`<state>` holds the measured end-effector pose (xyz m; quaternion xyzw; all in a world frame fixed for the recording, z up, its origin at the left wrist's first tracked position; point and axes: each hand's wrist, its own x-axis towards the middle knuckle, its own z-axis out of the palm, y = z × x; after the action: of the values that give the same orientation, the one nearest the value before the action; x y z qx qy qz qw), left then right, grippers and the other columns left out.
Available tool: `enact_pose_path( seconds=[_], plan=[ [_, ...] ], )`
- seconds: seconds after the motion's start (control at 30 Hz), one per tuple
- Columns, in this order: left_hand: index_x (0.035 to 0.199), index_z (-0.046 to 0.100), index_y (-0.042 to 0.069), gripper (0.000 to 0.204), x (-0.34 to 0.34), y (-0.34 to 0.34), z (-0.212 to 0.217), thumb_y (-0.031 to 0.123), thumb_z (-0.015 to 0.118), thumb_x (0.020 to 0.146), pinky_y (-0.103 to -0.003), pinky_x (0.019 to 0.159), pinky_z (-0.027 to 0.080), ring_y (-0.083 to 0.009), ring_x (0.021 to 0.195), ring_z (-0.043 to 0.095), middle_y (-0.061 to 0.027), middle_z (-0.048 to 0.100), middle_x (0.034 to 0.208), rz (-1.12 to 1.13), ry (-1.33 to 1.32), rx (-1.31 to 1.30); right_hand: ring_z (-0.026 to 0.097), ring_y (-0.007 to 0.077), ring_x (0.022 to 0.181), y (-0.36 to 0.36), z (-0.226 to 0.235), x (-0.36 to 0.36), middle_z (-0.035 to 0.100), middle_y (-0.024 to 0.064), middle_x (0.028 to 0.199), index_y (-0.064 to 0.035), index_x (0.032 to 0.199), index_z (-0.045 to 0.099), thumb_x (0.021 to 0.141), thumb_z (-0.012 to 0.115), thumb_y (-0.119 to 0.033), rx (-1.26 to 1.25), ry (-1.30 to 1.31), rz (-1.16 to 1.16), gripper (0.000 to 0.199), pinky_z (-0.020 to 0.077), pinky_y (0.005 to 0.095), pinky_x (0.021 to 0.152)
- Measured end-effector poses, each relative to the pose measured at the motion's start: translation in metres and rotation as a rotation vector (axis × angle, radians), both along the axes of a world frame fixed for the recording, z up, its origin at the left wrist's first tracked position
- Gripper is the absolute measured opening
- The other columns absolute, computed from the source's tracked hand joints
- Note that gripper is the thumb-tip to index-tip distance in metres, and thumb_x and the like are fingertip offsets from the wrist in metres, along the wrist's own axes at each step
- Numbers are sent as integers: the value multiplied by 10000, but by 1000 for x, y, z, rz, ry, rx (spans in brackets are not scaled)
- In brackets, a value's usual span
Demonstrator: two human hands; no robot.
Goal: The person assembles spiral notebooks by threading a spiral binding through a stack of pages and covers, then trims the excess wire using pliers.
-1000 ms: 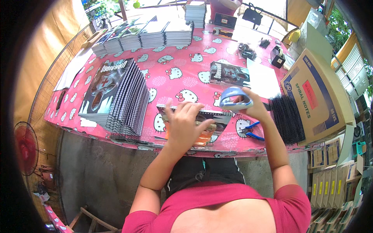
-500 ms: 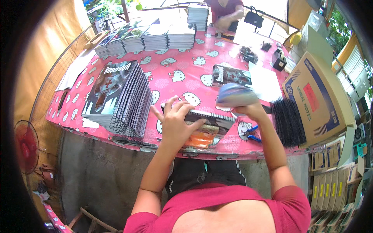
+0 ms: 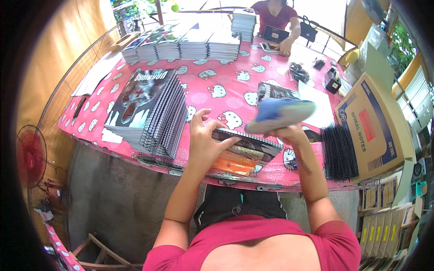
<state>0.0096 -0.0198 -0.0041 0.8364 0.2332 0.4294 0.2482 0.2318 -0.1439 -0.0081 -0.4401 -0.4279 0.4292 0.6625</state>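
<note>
At the near table edge my left hand (image 3: 202, 142) grips a spiral notebook (image 3: 271, 151), its thumb on the cover and other fingers by the bound edge. The notebook is tilted, its spiral edge away from me. Orange and gold patches (image 3: 237, 163) show on its near side; whether they are print or a packet I cannot tell. My right hand (image 3: 289, 133) is closed round a blue and grey, slipper-shaped thing (image 3: 282, 114), smeared by motion and raised above the notebook's right end. Beyond it lies another dark-covered notebook (image 3: 271, 90), partly hidden.
A tall stack of spiral notebooks (image 3: 144, 106) stands at left. More book stacks (image 3: 194, 45) line the far side, where a co-worker's hand (image 3: 285, 46) rests. On the right are black spiral coils (image 3: 339, 153), a cardboard box (image 3: 370, 126) and a tape dispenser (image 3: 333, 81).
My right hand still holds the blue and grey thing, now a little lower with its far end swung right. The left hand keeps its grip. The view has shifted slightly; the co-worker's arm has moved right.
</note>
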Motion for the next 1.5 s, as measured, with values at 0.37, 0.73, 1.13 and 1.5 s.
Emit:
enact_pose_path(
  seconds=[0.37,0.73,1.13,1.5],
  plan=[
    [992,606,32,477,-7,13,-8,151,854,602,-259,668,463,-133,835,571,-44,583,964,-66,-67,-305,608,169,907,47,-4,11,644,92,1011,44,1177,547,614,701,2,-421,-1188,-123,585,501,291,791],
    [1089,624,-39,341,-22,28,-43,-86,691,759,-220,642,510,-100,739,616,-81,663,868,-308,-609,-900,631,147,905,67,10,-28,686,107,983,-47,1131,625,553,659,43,-53,-405,157,585,500,284,805],
    [969,650,-14,224,-11,53,-30,-28,728,759,-227,689,515,-98,798,621,-86,680,922,-564,-432,-834,414,388,1266,-56,-49,4,309,209,1448,-58,1247,477,714,735,-148,-328,-1301,-495,599,384,438,1003],
    [1067,659,-16,325,-21,56,-66,-74,707,751,-219,677,527,-113,737,631,-68,677,851,-557,-577,-1030,589,277,885,-3,62,-86,636,119,882,-25,847,676,838,621,-212,175,-1446,-629,196,466,410,773]
  ],
)
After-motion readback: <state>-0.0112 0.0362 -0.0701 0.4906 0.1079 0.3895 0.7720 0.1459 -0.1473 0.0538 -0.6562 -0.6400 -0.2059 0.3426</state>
